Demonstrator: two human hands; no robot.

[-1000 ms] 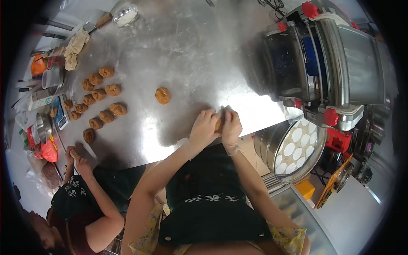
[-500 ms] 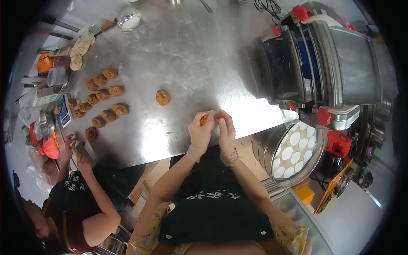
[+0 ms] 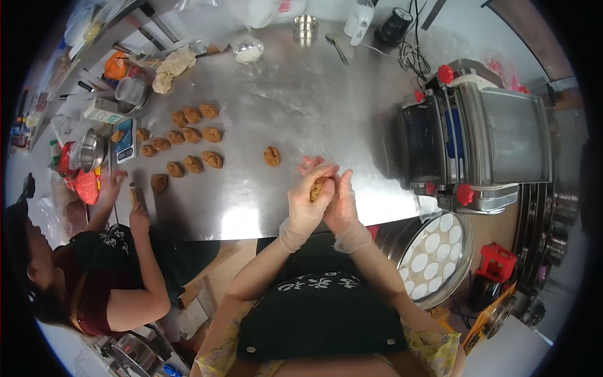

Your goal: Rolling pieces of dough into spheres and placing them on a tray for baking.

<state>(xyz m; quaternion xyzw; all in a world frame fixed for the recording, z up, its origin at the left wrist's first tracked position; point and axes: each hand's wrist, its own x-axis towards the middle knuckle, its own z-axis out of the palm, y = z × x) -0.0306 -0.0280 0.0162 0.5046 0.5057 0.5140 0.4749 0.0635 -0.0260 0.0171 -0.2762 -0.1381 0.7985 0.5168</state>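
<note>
My left hand (image 3: 307,204), in a clear thin glove, curls round a brown dough ball (image 3: 318,188) above the table's front edge. Pressed against it from the right is my gloved right hand (image 3: 342,207). The right thumb points up, and reddish fingertips stretch out beyond the left hand. How far the right palm touches the dough is hidden. One brown dough piece (image 3: 272,156) with a dented top lies on the metal table (image 3: 251,81), just beyond my hands. Farther left, several similar dough lumps (image 3: 193,164) lie in loose rows.
A steel rolling machine (image 3: 465,135) with red knobs stands at right. Below it, a round steamer tray (image 3: 433,254) holds several white discs. At left, a co-worker's hand (image 3: 139,220) holds a wooden-handled tool near a scale (image 3: 126,141). A glass bowl (image 3: 248,50) and spoon (image 3: 337,47) lie far back.
The view has shifted, showing more of the table's far side. My hands have come closer together, and the right fingers now stretch out past the left hand. The dough stays in my left hand.
</note>
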